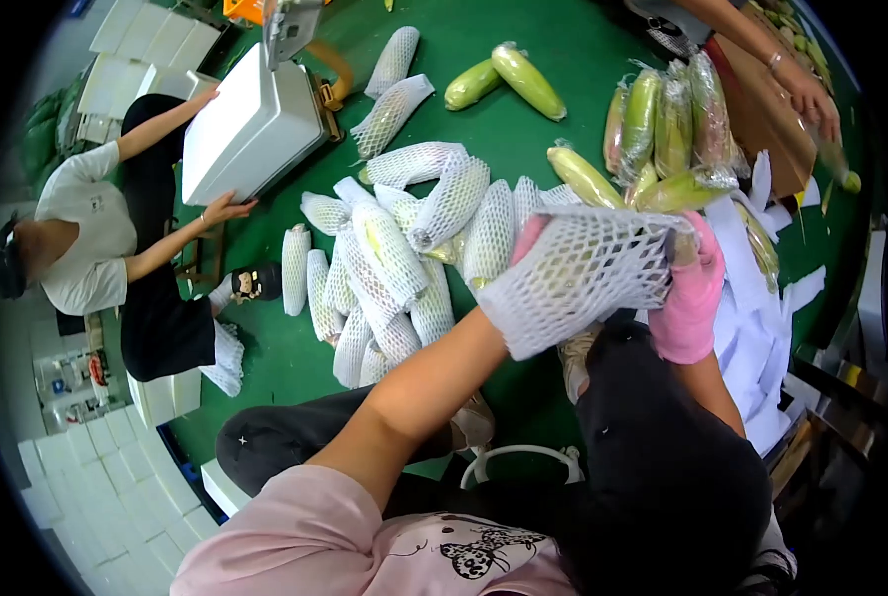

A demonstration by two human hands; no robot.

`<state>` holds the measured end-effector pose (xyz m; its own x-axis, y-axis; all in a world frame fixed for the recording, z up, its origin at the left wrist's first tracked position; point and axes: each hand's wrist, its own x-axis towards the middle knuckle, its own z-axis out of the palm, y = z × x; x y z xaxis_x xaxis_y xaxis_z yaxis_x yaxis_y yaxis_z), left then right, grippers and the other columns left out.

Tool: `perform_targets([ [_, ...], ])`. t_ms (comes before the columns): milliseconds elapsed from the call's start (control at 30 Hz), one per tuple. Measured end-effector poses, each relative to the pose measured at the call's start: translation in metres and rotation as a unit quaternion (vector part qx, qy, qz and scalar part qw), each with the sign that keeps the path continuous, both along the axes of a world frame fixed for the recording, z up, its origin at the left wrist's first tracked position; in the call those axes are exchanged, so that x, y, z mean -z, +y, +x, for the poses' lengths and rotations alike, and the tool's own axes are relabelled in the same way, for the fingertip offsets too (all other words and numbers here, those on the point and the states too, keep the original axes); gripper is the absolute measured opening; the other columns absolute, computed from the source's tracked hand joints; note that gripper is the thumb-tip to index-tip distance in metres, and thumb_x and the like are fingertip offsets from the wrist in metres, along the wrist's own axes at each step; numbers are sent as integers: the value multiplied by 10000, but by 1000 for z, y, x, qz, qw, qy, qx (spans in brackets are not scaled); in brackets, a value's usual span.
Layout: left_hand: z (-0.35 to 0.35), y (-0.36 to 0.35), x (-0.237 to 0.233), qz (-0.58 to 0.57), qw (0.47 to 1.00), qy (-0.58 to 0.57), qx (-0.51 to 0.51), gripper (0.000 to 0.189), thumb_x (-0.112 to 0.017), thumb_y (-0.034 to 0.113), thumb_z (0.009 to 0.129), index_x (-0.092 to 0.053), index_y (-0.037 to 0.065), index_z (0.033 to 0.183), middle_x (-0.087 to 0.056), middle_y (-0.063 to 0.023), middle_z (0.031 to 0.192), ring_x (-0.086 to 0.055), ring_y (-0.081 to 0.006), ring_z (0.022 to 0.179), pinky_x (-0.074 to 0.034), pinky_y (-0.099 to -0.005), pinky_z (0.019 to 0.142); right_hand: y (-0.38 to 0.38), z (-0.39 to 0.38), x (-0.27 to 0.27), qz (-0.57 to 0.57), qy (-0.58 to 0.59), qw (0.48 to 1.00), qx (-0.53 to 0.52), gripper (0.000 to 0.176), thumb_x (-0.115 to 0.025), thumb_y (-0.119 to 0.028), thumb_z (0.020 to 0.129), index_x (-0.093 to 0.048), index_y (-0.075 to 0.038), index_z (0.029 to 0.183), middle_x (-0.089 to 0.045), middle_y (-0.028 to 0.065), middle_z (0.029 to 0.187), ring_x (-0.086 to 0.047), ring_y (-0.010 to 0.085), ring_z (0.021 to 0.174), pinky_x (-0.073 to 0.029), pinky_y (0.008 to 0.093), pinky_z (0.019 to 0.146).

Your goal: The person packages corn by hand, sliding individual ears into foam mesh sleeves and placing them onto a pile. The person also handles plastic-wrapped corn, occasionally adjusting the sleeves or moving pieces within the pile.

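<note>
Pink-shirted worker's gloved left hand (529, 241) and right hand (689, 293) clamp a stretched white foam mesh sleeve (583, 273) around a pale corn cob (563, 283), above the green table (523, 129), beside sleeved cobs (394, 258).

The netted sleeve (603, 253) is white, glove (690, 298) pink, cob (561, 283) perhaps yellowish.

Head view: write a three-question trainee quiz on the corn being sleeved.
1. True or false: the right hand wears a pink glove.
2. The foam net sleeve that the right hand grips is: A white, B green, C orange.
3. What colour is the table under the pile of sleeved corn cobs?
Key: 1 true; 2 A; 3 green.
</note>
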<state>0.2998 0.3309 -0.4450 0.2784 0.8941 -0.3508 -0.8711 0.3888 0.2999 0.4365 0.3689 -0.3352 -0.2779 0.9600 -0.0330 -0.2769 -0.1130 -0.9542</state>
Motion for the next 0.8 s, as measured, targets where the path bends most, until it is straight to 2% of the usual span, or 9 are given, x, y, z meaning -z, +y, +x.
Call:
perform_targets([
  [200, -30, -12, 3, -23, 998, -35, -50, 449, -511, 402, 917, -548, 75, 1222, -607, -130, 1176, -586, -295, 1044, -472, -414, 938, -4, 5, 3, -8, 8, 999, 33, 377, -573, -343, 941, -581, 16, 1055, -607, 26, 901, -553, 103, 780, -454, 250, 732],
  [267, -24, -12, 13, -32, 996, -43, -74, 454, -517, 398, 917, -544, 70, 1229, -608, -133, 1177, -590, -297, 1039, -478, -415, 933, 9, 8, 15, 139, -140, 980, 30, 326, -577, -338, 941, -603, -23, 1020, -623, 17, 899, -574, 104, 789, -473, 255, 715],
  [333, -19, -14, 19, -39, 994, -48, -91, 459, -523, 395, 918, -541, 65, 1237, -609, -135, 1178, -595, -300, 1034, -484, -417, 927, 13, 7, 51, -131, 35, 990, -31, 303, -583, -340, 939, -614, -45, 1001, -632, 15, 904, -583, 104, 800, -483, 258, 709],
  [400, -19, -17, 22, -45, 992, -47, -107, 465, -529, 391, 918, -537, 60, 1244, -609, -138, 1180, -599, -303, 1029, -490, -419, 921, -5, -10, 76, -180, 12, 984, -6, 283, -625, -331, 915, -619, -53, 973, -581, -19, 825, -535, 90, 732, -441, 238, 661],
  [533, -38, -26, 23, -44, 991, -17, -126, 477, -541, 384, 919, -530, 49, 1258, -611, -143, 1182, -608, -309, 1020, -503, -422, 910, -3, -4, 107, -76, -83, 989, -97, 267, -632, -245, 908, -578, -24, 1049, -533, -9, 891, -506, 85, 824, -425, 234, 725],
  [600, -75, -29, 16, -28, 991, 20, -133, 484, -547, 381, 919, -526, 44, 1266, -612, -146, 1184, -613, -312, 1015, -509, -424, 904, 15, 14, 102, -22, -75, 991, -113, 257, -602, -149, 913, -548, -13, 1124, -529, 8, 972, -497, 93, 894, -421, 231, 755],
  [667, -139, -22, 0, -10, 987, 94, -129, 490, -553, 378, 919, -523, 39, 1273, -612, -148, 1185, -617, -315, 1010, -515, -426, 899, 43, 51, 98, 85, -153, 984, 24, 245, -591, -116, 913, -558, -4, 1128, -547, 9, 960, -504, 102, 864, -424, 238, 748],
  [733, -212, -4, -22, -19, 975, 193, -105, 497, -558, 374, 920, -519, 34, 1280, -613, -151, 1186, -622, -318, 1006, -522, -427, 893, 65, 105, 75, 54, -192, 978, 63, 199, -585, -113, 908, -601, -8, 1076, -582, 18, 971, -529, 108, 859, -436, 238, 761],
  [800, -263, 21, -59, -155, 947, 280, -38, 417, -534, 392, 946, -582, 74, 1211, -664, -95, 1041, -642, -244, 899, -547, -385, 815, 66, 149, 50, -2, -292, 956, 14, 184, -608, -156, 896, -634, -16, 1012, -599, 35, 954, -539, 103, 849, -438, 226, 763],
])
